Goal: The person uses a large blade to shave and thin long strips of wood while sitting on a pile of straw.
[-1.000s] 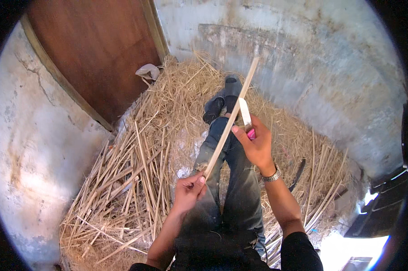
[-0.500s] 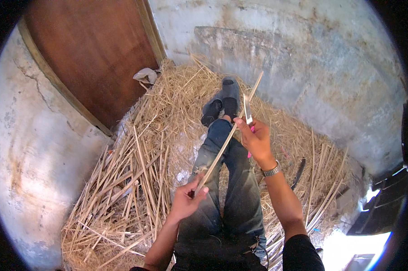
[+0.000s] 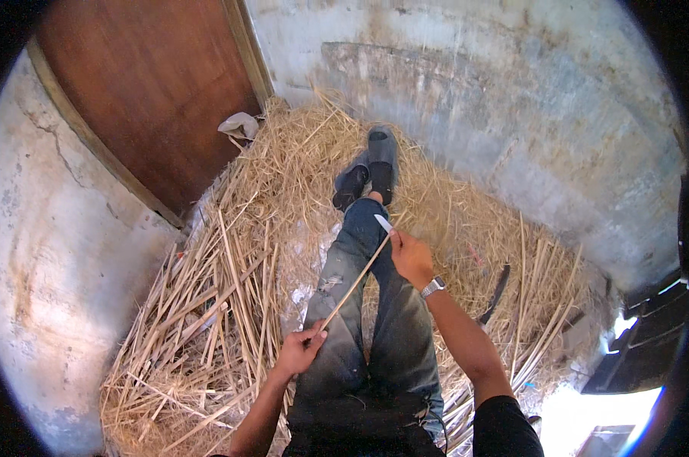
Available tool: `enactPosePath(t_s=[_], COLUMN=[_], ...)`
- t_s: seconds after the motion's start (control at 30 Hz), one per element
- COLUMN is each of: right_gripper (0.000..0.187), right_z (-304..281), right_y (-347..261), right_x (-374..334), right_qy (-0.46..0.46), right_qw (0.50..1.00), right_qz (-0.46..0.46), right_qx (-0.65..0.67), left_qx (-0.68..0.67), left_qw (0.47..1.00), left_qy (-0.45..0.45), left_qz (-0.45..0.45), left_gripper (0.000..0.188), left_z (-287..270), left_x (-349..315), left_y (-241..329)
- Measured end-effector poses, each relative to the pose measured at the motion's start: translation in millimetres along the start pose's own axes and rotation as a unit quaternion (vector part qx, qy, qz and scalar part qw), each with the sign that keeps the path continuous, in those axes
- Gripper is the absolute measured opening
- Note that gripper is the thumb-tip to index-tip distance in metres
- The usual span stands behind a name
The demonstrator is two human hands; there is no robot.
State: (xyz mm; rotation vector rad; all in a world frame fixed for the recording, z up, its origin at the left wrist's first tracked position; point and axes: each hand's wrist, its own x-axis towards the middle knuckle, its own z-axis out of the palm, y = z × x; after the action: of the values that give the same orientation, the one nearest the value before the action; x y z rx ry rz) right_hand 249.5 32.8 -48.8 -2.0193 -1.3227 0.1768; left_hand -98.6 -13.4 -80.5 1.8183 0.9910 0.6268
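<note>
A thin pale bamboo strip [image 3: 355, 285] slants over my outstretched legs in worn jeans [image 3: 405, 335]. Its near end is pinched in my left hand [image 3: 299, 350], above my left thigh. My right hand [image 3: 412, 259], with a watch on the wrist, is closed around a knife at the strip's far end. The knife's bright blade [image 3: 383, 223] points away from me to the upper left, lying close to the strip. My right fingers hide the knife's handle. Whether the blade touches the strip, I cannot tell.
Split strips [image 3: 230, 305] lie heaped on my left, and longer ones [image 3: 539, 320] on my right. Curly shavings [image 3: 306, 145] surround my slippered feet [image 3: 379, 152]. A dark curved blade-like piece [image 3: 497, 293] lies right of my legs. A brown door [image 3: 146, 91] and stained walls [image 3: 474, 99] stand beyond.
My right hand and the knife have come nearer to me and slightly left. The blade has tipped left, and the strip's far end no longer sticks out far past the hand.
</note>
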Motion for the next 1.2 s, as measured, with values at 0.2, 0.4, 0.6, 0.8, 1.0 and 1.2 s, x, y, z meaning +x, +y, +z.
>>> enactPosePath(t_s=[0.2,0.4,0.6,0.8,1.0,1.2], right_gripper=[0.046,0.032,0.019,0.020,0.023,0.025], right_z=[-19.5,-59.0,-59.6,-74.4,-72.6,-88.6], right_y=[16.7,-35.4,41.7,68.5,70.7,75.9], right_x=[-0.8,-48.6,-39.9,-7.5,3.7,19.1], right_qy=[0.004,-0.028,0.046,0.183,0.255,0.303], right_qw=[0.998,0.946,0.880,0.836,0.838,0.853], right_qz=[0.023,0.029,0.179,0.210,0.193,0.198], right_qx=[0.058,0.323,0.438,0.473,0.442,0.377], left_qx=[0.004,-0.066,0.113,0.053,-0.029,-0.192], left_qw=[0.999,0.997,0.977,0.999,0.995,0.936], left_qy=[0.001,-0.033,-0.015,-0.008,-0.084,-0.012], left_qz=[-0.053,-0.038,0.182,0.006,-0.044,-0.294], left_gripper=[0.037,0.047,0.064,0.039,0.009,0.042], left_z=[22.0,67.3,60.4,19.9,-18.9,-11.7], left_x=[18.0,43.7,26.2,-63.3,-182.2,-245.4], left_y=[48.0,113.2,139.6,92.0,5.5,23.2])
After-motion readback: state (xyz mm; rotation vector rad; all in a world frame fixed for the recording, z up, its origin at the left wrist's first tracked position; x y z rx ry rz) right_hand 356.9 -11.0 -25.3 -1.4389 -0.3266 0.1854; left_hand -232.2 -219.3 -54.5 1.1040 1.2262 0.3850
